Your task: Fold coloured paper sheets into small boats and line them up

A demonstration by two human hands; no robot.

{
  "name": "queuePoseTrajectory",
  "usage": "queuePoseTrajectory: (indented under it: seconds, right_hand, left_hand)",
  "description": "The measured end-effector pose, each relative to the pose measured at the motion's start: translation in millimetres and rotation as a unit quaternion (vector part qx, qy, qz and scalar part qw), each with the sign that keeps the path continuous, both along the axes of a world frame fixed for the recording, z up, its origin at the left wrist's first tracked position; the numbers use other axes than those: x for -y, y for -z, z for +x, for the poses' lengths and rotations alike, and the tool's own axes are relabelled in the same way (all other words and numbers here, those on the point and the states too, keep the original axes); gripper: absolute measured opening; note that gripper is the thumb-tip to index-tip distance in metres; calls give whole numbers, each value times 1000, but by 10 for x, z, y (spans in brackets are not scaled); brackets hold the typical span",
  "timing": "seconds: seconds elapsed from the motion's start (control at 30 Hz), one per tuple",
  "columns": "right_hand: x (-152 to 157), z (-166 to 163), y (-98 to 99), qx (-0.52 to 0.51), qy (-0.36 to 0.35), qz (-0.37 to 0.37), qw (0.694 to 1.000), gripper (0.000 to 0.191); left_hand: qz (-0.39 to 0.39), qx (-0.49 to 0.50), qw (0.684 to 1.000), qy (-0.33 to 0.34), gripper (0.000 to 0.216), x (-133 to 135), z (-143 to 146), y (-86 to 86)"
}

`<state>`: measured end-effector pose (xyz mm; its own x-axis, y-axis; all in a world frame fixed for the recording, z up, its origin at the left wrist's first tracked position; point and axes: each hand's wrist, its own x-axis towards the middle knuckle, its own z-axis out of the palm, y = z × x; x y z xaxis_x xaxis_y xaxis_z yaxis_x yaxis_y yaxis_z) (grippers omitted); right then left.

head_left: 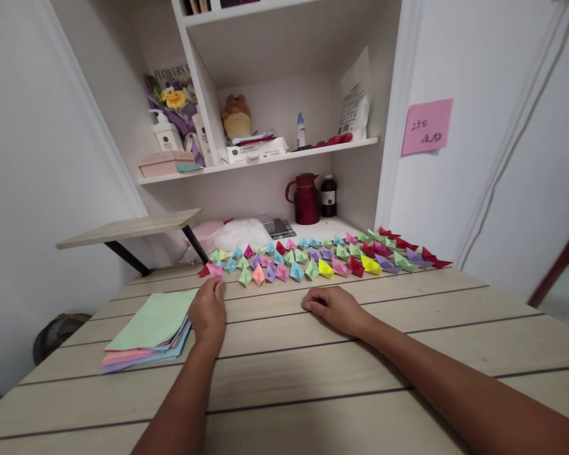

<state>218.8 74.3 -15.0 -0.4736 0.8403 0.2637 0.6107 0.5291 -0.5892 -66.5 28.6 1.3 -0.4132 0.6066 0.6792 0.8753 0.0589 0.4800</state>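
My left hand (208,313) reaches forward on the wooden table (313,379), its fingertips touching a pink folded paper boat (215,270) at the left end of the rows. Whether the fingers grip the boat is unclear. My right hand (334,308) rests on the table with its fingers curled under, holding nothing that I can see. Several rows of coloured paper boats (322,259) stretch across the far side of the table. A stack of coloured paper sheets (149,332), green on top, lies just left of my left hand.
A white shelf unit (265,158) stands behind the table with a red jug (306,199), a dark bottle (329,196), a plush toy and bottles. A small wooden side shelf (133,229) juts out at left. A pink note (427,126) sticks to the wall.
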Motion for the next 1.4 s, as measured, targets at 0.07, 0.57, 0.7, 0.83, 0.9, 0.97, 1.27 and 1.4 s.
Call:
queuePoseTrajectory:
  seconds: [0.07, 0.57, 0.7, 0.83, 0.9, 0.97, 1.27, 1.4]
  right_hand:
    - [-6, -3, -3, 4, 2, -2, 1000, 19]
    - [-39, -33, 23, -1, 8, -18, 1000, 22]
    - [-40, -36, 29, -3, 2, -18, 1000, 22]
    - [-47, -40, 34, -2, 0, -19, 1000, 20]
    - [-49, -40, 36, -1, -1, -18, 1000, 20]
    - [-50, -39, 38, 0, 1, -17, 1000, 21]
    - [-40, -48, 36, 14, 3, -7, 1000, 21]
    - [-34, -51, 34, 17, 4, -3, 1000, 21]
  left_hand:
    - [-25, -28, 999, 7, 17, -20, -105, -12]
    - [-192, -112, 973, 59, 16, -254, -318, 62]
    - [-203, -121, 969, 75, 19, -266, -326, 75]
    - [-204, -127, 967, 89, 20, -299, -353, 97]
    - [-204, -130, 966, 95, 21, -327, -368, 109]
    - [-205, -131, 965, 96, 21, -354, -378, 119]
    - [-216, -123, 965, 78, 21, -406, -372, 109]
    - [-216, -120, 966, 73, 22, -413, -366, 102]
